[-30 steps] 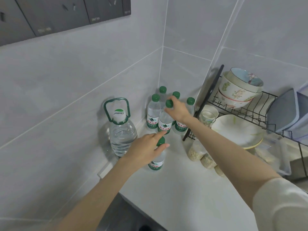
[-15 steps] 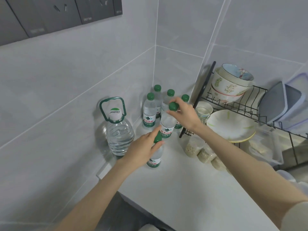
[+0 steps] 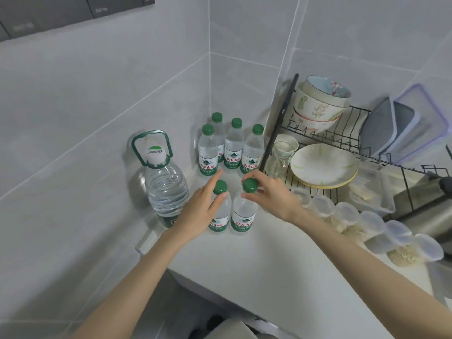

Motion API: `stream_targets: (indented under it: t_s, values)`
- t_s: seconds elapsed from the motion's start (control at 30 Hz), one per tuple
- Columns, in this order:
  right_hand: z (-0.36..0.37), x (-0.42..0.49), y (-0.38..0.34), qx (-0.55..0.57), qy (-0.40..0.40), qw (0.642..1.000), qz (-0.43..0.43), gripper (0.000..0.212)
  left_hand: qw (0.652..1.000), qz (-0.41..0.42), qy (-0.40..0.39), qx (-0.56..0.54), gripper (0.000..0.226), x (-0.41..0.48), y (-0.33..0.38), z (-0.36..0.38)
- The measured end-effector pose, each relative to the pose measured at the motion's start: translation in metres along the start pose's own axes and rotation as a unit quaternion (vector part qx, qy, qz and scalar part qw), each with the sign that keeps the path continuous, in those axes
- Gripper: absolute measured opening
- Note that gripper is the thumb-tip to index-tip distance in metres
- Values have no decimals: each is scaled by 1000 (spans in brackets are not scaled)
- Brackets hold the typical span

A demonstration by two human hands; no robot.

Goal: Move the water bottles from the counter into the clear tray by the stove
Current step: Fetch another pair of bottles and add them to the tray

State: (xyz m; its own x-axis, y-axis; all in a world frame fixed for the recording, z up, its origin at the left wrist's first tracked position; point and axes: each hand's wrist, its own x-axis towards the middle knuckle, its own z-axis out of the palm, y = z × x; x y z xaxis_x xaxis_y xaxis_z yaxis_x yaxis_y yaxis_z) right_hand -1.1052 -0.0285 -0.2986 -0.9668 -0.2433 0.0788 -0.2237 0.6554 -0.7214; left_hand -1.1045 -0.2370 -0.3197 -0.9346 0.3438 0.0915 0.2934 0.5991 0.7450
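Two small green-capped water bottles stand side by side on the white counter (image 3: 281,270). My left hand (image 3: 200,209) holds the left bottle (image 3: 221,216) by its neck, thumb and index finger on either side under the cap. My right hand (image 3: 271,196) pinches the neck of the right bottle (image 3: 244,216) just under its green cap. Several more bottles (image 3: 234,148) of the same kind stand upright in the corner behind them. No clear tray by a stove shows in this view.
A large water jug (image 3: 166,189) with a green handle stands left of the bottles against the wall. A black dish rack (image 3: 354,152) with bowls, plates, a glass and lids fills the right. Lidded cups of grain (image 3: 367,228) lie along the counter.
My right hand lifted one bottle out of the corner group and brought it toward me beside the bottle in my left hand. The camera moved closer and lower.
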Motion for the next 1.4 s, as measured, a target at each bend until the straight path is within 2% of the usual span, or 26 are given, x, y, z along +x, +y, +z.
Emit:
stream_targets:
  t_s: [0.2,0.37,0.53,0.63,0.7,0.9,1.13,1.4]
  values:
    - [6,-10,2,25,35,999,6,32,999,13,-12,-32,62,-5,-6,3]
    - [12,-22,12,57,-15,997,51,68,990,-29,-59,-121,83,-16,-29,12]
    - [46,-44,31,137,50,984,101,85,978,-110,-66,-163,107,-24,-50,36]
    - [65,-48,34,174,80,972,133,100,971,-128,-52,-197,107,-22,-53,45]
    - [73,-45,38,190,95,963,163,99,966,-127,-31,-222,101,-18,-54,50]
    - [87,-40,50,226,129,946,195,74,960,-147,50,-232,81,-12,-60,62]
    - [81,-30,51,241,131,941,197,71,952,-174,91,-236,73,-8,-55,64]
    - [48,-19,46,238,106,950,172,75,959,-180,92,-199,67,-8,-39,57]
